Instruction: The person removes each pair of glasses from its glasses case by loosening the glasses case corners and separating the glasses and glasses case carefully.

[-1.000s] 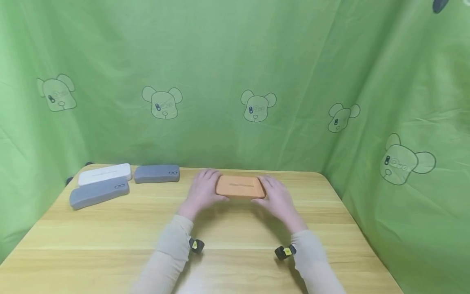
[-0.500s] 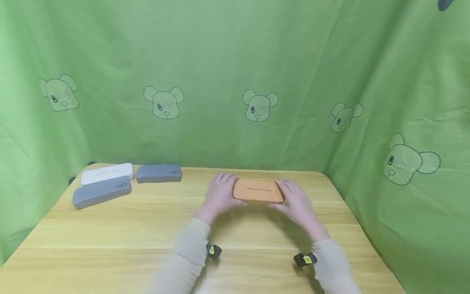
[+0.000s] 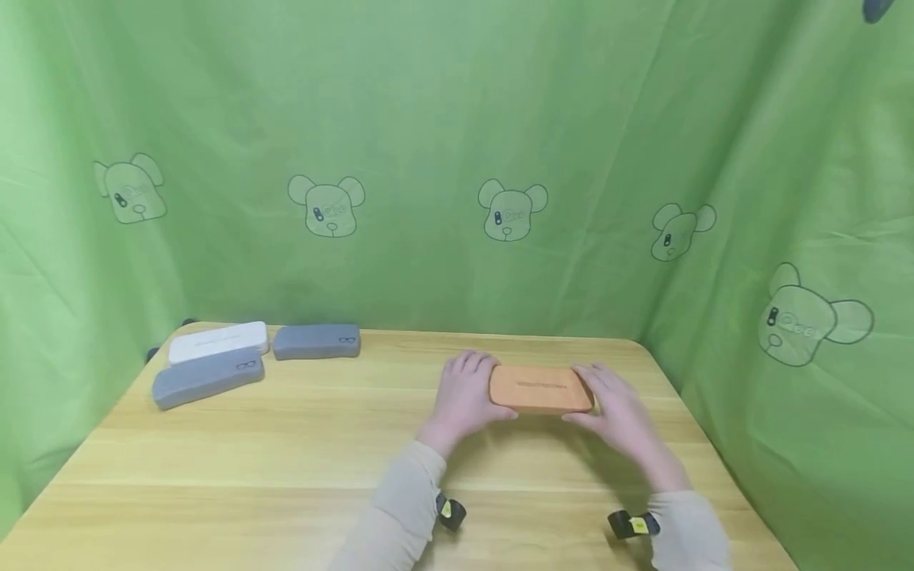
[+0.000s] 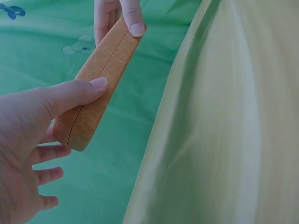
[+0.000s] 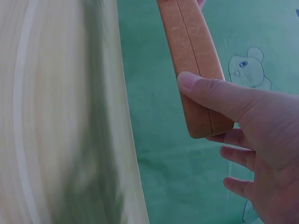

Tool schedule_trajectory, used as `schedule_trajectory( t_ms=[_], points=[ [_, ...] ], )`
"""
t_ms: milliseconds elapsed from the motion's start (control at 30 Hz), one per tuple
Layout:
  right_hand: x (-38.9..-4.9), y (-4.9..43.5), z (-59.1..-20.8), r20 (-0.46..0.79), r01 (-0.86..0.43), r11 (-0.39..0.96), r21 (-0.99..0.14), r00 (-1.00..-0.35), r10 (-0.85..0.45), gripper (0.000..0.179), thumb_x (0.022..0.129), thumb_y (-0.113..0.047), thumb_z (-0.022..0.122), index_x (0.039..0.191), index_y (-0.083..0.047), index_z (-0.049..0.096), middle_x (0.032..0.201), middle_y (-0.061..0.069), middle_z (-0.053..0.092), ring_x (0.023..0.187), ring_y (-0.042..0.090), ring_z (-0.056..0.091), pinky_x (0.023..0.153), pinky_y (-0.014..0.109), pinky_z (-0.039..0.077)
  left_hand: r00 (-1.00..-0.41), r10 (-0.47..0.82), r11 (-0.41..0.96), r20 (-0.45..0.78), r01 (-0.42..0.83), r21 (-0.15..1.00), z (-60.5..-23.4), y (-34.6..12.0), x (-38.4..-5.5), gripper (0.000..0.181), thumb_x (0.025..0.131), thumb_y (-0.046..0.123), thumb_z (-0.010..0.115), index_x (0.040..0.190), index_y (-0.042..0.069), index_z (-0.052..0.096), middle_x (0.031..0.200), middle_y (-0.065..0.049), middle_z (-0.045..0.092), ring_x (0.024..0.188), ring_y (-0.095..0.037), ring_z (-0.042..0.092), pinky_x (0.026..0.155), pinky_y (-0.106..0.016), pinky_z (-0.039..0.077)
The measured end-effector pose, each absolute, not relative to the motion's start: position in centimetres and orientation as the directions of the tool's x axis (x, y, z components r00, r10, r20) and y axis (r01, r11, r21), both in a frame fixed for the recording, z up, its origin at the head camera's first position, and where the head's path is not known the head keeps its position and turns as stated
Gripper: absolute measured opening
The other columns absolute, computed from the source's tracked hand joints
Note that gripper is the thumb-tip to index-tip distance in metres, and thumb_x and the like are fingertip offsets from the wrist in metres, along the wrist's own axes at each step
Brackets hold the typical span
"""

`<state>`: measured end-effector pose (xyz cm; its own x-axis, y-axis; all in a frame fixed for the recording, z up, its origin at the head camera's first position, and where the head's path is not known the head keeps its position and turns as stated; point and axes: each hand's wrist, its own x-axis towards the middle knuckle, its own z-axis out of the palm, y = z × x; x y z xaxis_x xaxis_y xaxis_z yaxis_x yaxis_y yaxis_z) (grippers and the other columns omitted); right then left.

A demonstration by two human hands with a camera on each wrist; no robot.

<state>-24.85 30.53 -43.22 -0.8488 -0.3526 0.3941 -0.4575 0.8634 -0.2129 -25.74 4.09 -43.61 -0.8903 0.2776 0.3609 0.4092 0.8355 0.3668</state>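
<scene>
An orange glasses case (image 3: pixel 541 388) is held level above the right half of the table, its lid closed and lettering on top. My left hand (image 3: pixel 464 400) grips its left end; in the left wrist view the thumb presses the seamed side of the case (image 4: pixel 100 74) while fingers curl behind. On the other end, my right hand (image 3: pixel 620 412) pinches the case, and the right wrist view shows that thumb across the seam of the case (image 5: pixel 196 60). Shadows under the hands show a gap to the tabletop.
At the back left of the wooden table (image 3: pixel 286 452) lie a white glasses case (image 3: pixel 218 342) and two grey ones, a front grey case (image 3: pixel 209 377) touching the white one and a rear grey case (image 3: pixel 317 341). Green curtains (image 3: pixel 414 270) enclose the table's back and sides.
Both hands have carried the orange glasses case to the right and a little nearer the person. The white and grey cases have stayed in place; the head view has shifted slightly.
</scene>
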Motion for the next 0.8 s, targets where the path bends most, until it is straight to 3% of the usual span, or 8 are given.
schedule_trajectory(
  t_ms=[800],
  points=[
    [-24.4,36.6,-42.3,0.230,-0.377,0.868,-0.322,-0.921,-0.315,0.084,0.068,-0.027,0.087,0.137,0.001,0.048,0.140,0.036,0.045,0.131,0.057,0.035,0.105,0.072,0.029,-0.932,0.224,0.869,0.286,0.324,0.374,-44.4,10.9,-24.4,0.090,0.062,0.063,0.082,0.134,0.018,0.052,0.136,0.003,0.057,0.134,-0.022,0.045,0.119,-0.048,0.030]
  ],
)
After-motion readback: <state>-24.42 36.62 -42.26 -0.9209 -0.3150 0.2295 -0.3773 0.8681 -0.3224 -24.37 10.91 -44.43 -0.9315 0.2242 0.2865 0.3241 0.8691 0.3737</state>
